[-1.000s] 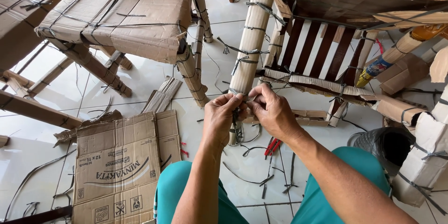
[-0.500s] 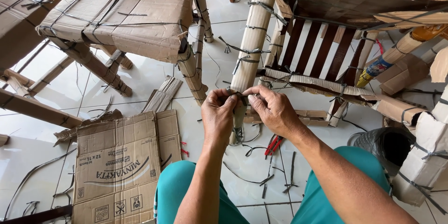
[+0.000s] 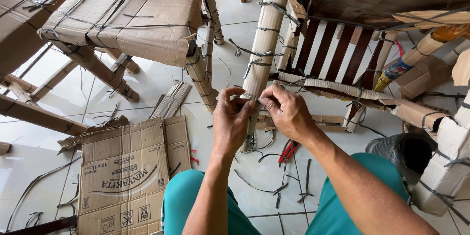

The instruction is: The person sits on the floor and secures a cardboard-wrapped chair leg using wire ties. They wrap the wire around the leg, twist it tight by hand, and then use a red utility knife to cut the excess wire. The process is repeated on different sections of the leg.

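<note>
cardboard wrap (image 3: pixel 267 34): tan | straps (image 3: pixel 254 54): grey | trousers (image 3: pixel 188 200): teal

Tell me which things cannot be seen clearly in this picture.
Head view:
- Strap on the cardboard-wrapped chair leg: covered by left hand and right hand.
- Red-handled tool on the floor: partly behind the right wrist.
- Black bin: inside too dark.

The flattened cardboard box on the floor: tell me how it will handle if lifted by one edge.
The flattened cardboard box lies as a thin, wide sheet, so it is probably light for its size. Its fold creases and loose flap suggest it would sag or hinge rather than stay stiff. On the glossy floor tiles it would likely slide easily if pushed.
</note>
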